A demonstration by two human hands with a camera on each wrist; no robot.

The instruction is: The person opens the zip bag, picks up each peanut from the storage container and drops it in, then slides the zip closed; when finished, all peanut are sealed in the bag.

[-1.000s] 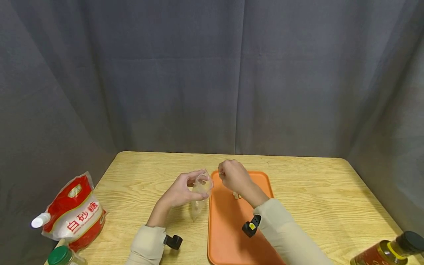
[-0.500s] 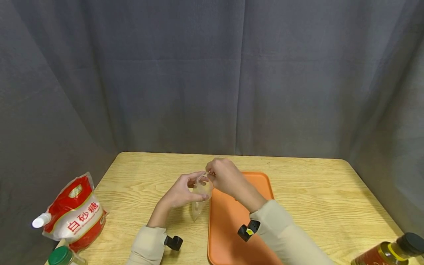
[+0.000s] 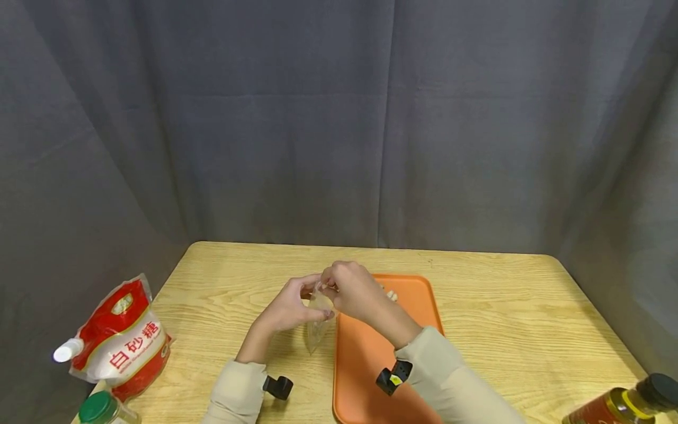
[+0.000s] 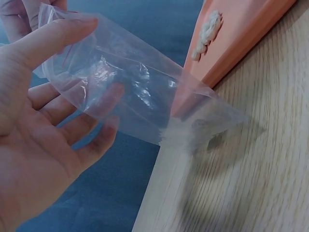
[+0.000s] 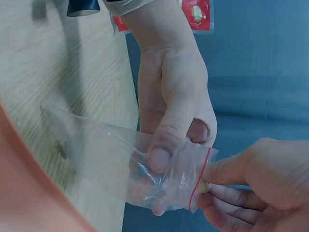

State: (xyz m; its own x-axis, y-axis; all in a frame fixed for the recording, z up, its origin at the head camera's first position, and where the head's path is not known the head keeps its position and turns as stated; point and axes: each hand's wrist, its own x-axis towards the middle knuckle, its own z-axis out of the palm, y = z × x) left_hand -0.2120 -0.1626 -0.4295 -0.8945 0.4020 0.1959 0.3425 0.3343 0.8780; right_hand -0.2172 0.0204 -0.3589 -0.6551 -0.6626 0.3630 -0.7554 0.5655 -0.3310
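Right wrist: right hand pinches pale piece at mouth of bag; left hand grips bag; tray near right grip.

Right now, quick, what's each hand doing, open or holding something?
Left hand: holding the bag.
Right hand: pinching a small pale piece.

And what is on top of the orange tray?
Small pale pieces lie on the tray. In the head view, the right hand and sleeve cover part; more may be hidden.
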